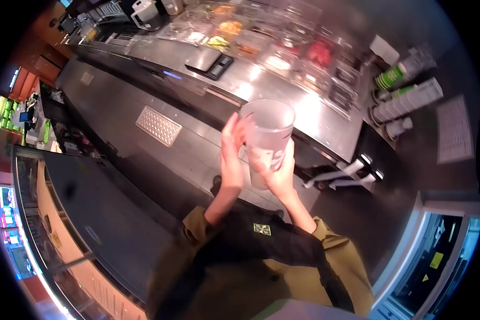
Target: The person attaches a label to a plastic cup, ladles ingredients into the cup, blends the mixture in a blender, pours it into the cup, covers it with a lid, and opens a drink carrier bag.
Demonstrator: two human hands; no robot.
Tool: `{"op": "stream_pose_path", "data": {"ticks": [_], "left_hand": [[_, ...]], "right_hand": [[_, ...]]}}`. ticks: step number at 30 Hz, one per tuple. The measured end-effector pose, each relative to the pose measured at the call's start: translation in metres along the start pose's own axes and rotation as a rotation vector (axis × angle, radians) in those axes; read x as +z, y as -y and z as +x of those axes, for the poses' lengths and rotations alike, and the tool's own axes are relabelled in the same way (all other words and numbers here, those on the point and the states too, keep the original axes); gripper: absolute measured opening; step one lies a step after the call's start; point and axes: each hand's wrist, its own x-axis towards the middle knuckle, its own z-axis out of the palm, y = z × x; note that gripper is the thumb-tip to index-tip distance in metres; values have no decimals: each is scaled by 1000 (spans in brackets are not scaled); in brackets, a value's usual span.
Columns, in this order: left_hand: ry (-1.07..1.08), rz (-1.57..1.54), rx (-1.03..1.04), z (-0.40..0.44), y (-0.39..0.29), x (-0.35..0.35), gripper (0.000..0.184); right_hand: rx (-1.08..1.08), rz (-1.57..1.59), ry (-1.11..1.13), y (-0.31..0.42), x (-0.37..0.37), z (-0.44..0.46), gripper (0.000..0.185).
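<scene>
1. steel counter (242, 80) runs beyond the translucent cup (272, 134), held above the floor (112, 101).
2. right hand (281, 178) clamps fingers around its lower side; slackening could drop it.
3. left hand (231, 160) extends fingers alongside, grip impossible to tell; pushing might tip it.

Left hand (231, 154) upright, right hand (278, 176) curled

Strong white glare flares off the metal table (154, 52), while the floor (112, 114) stays dim and grey. The hands (233, 154) look bright, almost washed out, and the cup (272, 130) milky. Screens (8, 208) glow at the left edge. The tubs (250, 42) are smeared; print on the paper (455, 130) is unreadable. Lines bow toward black, vignetted corners.
</scene>
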Motion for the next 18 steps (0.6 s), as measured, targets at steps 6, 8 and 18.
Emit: {"op": "stream_pose_path", "data": {"ticks": [6,8,18], "left_hand": [[120,-41,-7,97,-44,-167,69],[128,-8,-69,131,-55,-215,70],[-12,55,-166,346,-57,-347,64]], "right_hand": [[0,7,202,-72,164,84,81],[-12,-46,241,-87,207,113,67],[170,-233,39,-223,235,344,27]]}}
